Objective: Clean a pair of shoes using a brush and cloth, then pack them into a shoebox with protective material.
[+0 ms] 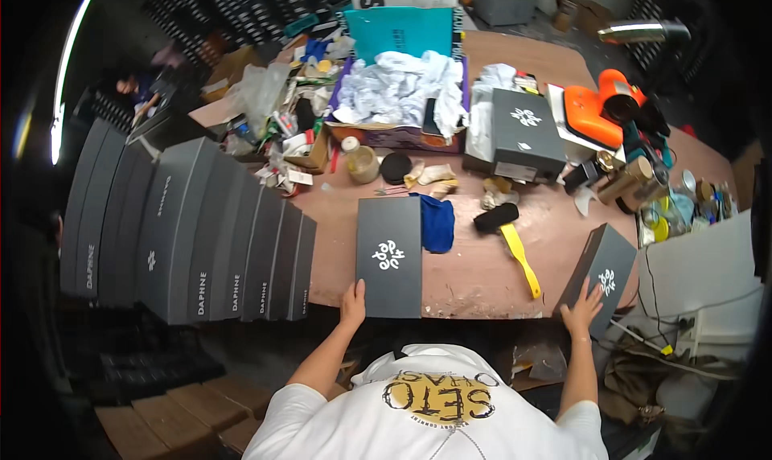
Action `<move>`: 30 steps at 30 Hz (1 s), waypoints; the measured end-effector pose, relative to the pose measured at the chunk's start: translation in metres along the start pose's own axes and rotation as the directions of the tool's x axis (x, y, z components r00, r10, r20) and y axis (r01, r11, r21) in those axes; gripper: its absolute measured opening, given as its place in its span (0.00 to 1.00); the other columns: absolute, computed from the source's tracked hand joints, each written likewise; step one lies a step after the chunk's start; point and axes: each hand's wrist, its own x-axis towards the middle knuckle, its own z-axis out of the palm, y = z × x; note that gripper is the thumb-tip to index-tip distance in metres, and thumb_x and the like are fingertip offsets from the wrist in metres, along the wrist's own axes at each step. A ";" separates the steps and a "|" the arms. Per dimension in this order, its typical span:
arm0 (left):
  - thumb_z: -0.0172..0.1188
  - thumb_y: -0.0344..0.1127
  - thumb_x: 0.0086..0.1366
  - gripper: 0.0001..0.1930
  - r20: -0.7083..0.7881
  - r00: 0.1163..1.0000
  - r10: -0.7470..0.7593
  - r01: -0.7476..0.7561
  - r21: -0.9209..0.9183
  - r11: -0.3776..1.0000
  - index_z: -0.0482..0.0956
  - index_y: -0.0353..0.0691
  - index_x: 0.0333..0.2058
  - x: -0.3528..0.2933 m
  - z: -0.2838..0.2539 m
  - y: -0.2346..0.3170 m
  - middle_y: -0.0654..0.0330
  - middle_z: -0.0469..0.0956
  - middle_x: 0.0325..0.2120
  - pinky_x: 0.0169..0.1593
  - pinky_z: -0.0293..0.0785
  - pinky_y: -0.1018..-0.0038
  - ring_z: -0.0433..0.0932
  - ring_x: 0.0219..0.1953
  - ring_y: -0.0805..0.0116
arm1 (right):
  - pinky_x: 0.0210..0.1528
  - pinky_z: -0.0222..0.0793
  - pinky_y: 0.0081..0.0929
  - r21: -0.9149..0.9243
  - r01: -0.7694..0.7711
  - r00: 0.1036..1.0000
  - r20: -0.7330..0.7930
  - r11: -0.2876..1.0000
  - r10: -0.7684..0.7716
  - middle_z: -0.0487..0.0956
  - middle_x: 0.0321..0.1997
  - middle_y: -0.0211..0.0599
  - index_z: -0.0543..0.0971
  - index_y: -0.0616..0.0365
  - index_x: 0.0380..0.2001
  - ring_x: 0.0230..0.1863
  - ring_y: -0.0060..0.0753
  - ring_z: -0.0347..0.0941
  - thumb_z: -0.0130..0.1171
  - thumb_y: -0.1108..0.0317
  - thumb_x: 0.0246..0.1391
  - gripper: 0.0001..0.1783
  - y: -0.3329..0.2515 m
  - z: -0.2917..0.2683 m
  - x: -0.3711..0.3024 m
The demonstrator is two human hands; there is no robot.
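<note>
A dark grey shoebox [389,287] with a white emblem on its lid lies at the table's front edge, in the middle. My left hand [352,303] grips its left side near the front corner; some of the fingers are hidden. Far to the right, a second dark grey shoebox [593,255] sits slantwise at the table's edge. On its lid rests my right hand [582,309], fingers spread and flat. Between the two boxes lies a brush [519,259] with a yellow handle and a black head. A blue cloth [437,223] touches the right side of the middle box.
Several dark grey shoeboxes [217,243] stand in a row at the left. Behind are a carton [346,130] of crumpled white paper, a jar [363,166], another grey shoebox [527,130] and an orange tool [591,114]. Bottles [627,178] crowd the right side. A person [141,94] is at far left.
</note>
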 end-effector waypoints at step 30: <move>0.66 0.39 0.54 0.35 0.123 0.984 0.130 -0.173 0.464 0.869 0.64 0.35 0.58 0.042 -0.110 0.012 0.40 0.48 0.64 0.64 0.53 0.58 0.51 0.64 0.41 | 0.63 0.56 0.43 0.261 0.752 0.632 -0.023 0.605 -0.775 0.60 0.63 0.52 0.67 0.56 0.56 0.65 0.55 0.52 0.67 0.63 0.40 0.37 -0.357 -0.057 -0.105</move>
